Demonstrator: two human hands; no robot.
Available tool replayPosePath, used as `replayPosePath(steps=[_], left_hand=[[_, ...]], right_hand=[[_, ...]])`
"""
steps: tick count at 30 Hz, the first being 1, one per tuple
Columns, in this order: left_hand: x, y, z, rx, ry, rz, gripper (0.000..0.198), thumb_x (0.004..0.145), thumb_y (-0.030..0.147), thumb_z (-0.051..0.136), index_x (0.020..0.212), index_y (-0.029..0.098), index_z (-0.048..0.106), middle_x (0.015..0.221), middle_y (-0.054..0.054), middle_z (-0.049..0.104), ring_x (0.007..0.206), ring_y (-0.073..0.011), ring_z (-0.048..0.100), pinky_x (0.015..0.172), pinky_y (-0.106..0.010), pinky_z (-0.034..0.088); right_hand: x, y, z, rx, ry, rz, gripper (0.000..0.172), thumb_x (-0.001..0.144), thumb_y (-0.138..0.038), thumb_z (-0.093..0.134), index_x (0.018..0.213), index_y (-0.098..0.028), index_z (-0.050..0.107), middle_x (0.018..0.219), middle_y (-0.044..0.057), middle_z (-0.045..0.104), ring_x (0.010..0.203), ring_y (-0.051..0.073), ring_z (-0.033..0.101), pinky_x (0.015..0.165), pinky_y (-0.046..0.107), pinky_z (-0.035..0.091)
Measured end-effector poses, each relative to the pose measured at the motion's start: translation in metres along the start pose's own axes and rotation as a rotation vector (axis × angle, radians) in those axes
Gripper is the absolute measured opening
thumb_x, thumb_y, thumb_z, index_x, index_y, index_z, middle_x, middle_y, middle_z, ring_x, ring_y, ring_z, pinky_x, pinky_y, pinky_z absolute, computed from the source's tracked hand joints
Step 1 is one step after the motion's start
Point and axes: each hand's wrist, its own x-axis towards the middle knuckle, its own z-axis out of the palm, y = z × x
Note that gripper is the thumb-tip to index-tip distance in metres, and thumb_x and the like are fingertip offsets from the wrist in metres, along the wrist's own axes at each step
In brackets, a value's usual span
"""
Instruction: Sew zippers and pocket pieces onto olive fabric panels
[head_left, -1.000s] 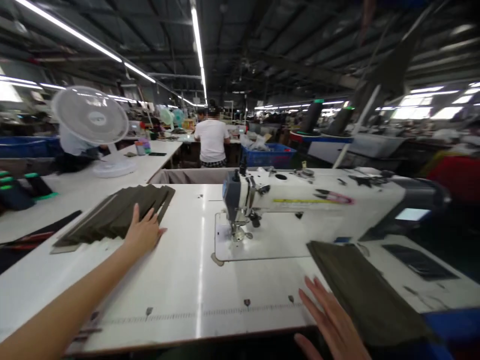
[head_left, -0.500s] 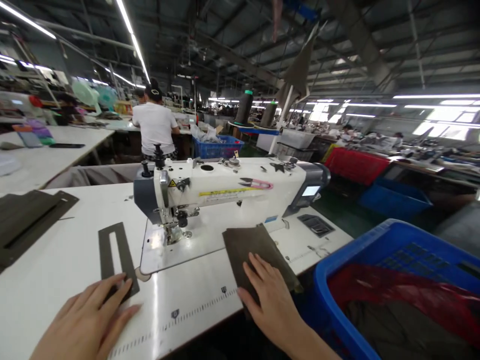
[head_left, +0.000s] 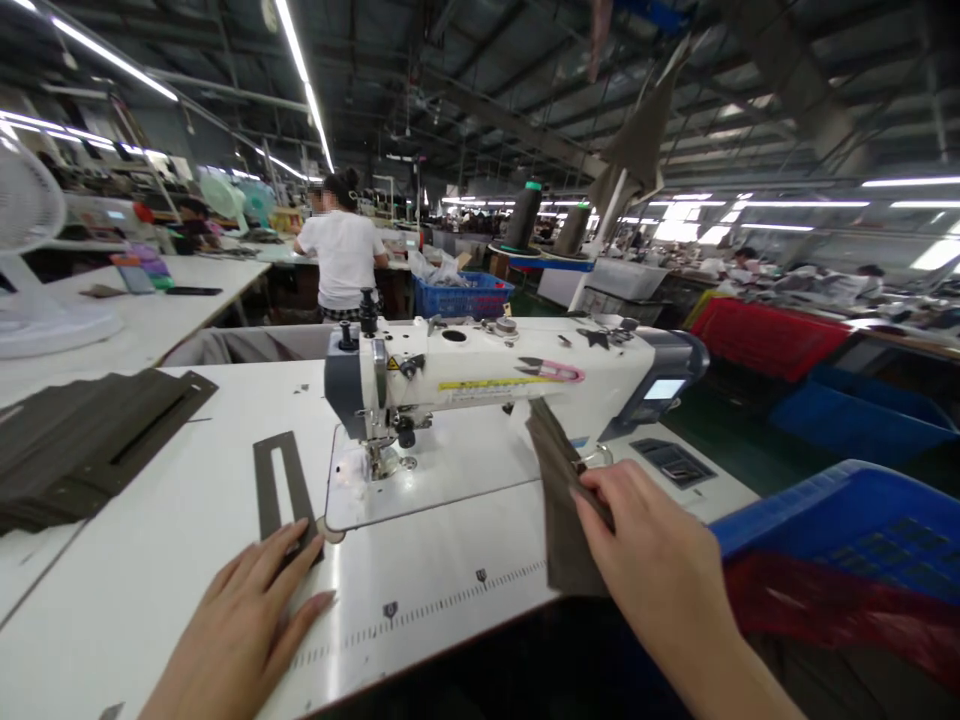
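Note:
My left hand (head_left: 244,620) lies flat on the white sewing table (head_left: 420,580), fingers stretched, with its fingertips on the near end of a dark slotted fabric strip (head_left: 279,487). My right hand (head_left: 645,560) is closed on a dark olive fabric piece (head_left: 559,500) and holds it lifted on edge at the table's right front. The white sewing machine (head_left: 495,380) stands just behind both hands, its needle (head_left: 379,455) between them.
A stack of dark slotted pieces (head_left: 90,440) lies at the left. A blue crate (head_left: 840,520) with red and dark fabric sits at my right. A fan (head_left: 30,260) stands far left. A person in a white shirt (head_left: 341,260) works behind the machine.
My right hand has gone from lying flat on the olive piece to gripping it and lifting it on edge. My left hand still rests on the slotted strip. The view has swung slightly left.

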Motion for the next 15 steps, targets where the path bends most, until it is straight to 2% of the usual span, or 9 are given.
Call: replayPosePath(steps=[3, 5, 7, 8, 10, 12, 15], left_hand=[[0.001, 0.007, -0.004, 0.042, -0.019, 0.054, 0.046, 0.083, 0.052, 0.043, 0.112, 0.021, 0.059, 0.119, -0.011, 0.057, 0.103, -0.0296, 0.055, 0.086, -0.044, 0.045], [-0.001, 0.011, -0.004, 0.030, -0.018, 0.060, 0.043, 0.085, 0.047, 0.042, 0.115, 0.020, 0.057, 0.120, -0.011, 0.056, 0.106, -0.0283, 0.054, 0.088, -0.043, 0.044], [-0.003, 0.016, -0.005, 0.012, -0.036, 0.061, 0.041, 0.087, 0.040, 0.043, 0.121, 0.020, 0.051, 0.123, -0.011, 0.054, 0.111, -0.0271, 0.051, 0.093, -0.045, 0.040], [-0.003, 0.019, -0.005, 0.002, -0.054, 0.064, 0.041, 0.087, 0.038, 0.043, 0.123, 0.020, 0.049, 0.125, -0.010, 0.053, 0.113, -0.0267, 0.049, 0.096, -0.046, 0.037], [0.000, 0.027, -0.006, -0.023, -0.088, 0.063, 0.039, 0.087, 0.033, 0.044, 0.124, 0.021, 0.047, 0.127, -0.009, 0.051, 0.117, -0.0271, 0.045, 0.099, -0.050, 0.032], [0.007, 0.035, -0.007, -0.061, -0.106, 0.059, 0.036, 0.087, 0.029, 0.044, 0.122, 0.021, 0.049, 0.128, -0.009, 0.050, 0.118, -0.0284, 0.044, 0.099, -0.054, 0.030], [0.020, 0.049, -0.006, -0.153, -0.106, 0.053, 0.027, 0.088, 0.020, 0.043, 0.110, 0.020, 0.057, 0.118, -0.008, 0.057, 0.112, -0.0259, 0.049, 0.101, -0.053, 0.028]], right_hand=[[-0.007, -0.058, -0.003, 0.107, -0.083, -0.141, 0.012, 0.082, -0.010, 0.045, 0.084, -0.017, 0.055, 0.075, 0.006, 0.058, 0.068, 0.018, 0.056, 0.054, 0.026, 0.037], [-0.017, -0.089, 0.006, 0.322, -0.296, -0.196, 0.009, 0.078, -0.011, 0.051, 0.082, -0.017, 0.056, 0.077, 0.005, 0.059, 0.065, 0.017, 0.057, 0.053, 0.025, 0.039], [-0.022, -0.102, 0.018, 0.507, -0.446, -0.191, 0.009, 0.080, -0.012, 0.049, 0.078, -0.018, 0.056, 0.075, 0.003, 0.059, 0.064, 0.015, 0.057, 0.056, 0.024, 0.041], [-0.022, -0.100, 0.025, 0.549, -0.464, -0.165, 0.013, 0.083, -0.014, 0.046, 0.077, -0.019, 0.056, 0.075, 0.002, 0.059, 0.065, 0.015, 0.057, 0.059, 0.024, 0.042], [-0.016, -0.086, 0.041, 0.509, -0.395, -0.086, 0.019, 0.087, -0.016, 0.040, 0.077, -0.019, 0.056, 0.075, 0.004, 0.059, 0.070, 0.016, 0.057, 0.065, 0.026, 0.043], [-0.009, -0.065, 0.060, 0.374, -0.336, -0.033, 0.013, 0.085, -0.021, 0.045, 0.083, -0.018, 0.057, 0.081, 0.008, 0.059, 0.079, 0.021, 0.056, 0.069, 0.031, 0.043], [-0.008, -0.042, 0.083, 0.244, -0.379, -0.018, 0.015, 0.080, -0.026, 0.053, 0.090, -0.015, 0.057, 0.084, 0.010, 0.058, 0.084, 0.026, 0.055, 0.069, 0.035, 0.043]])
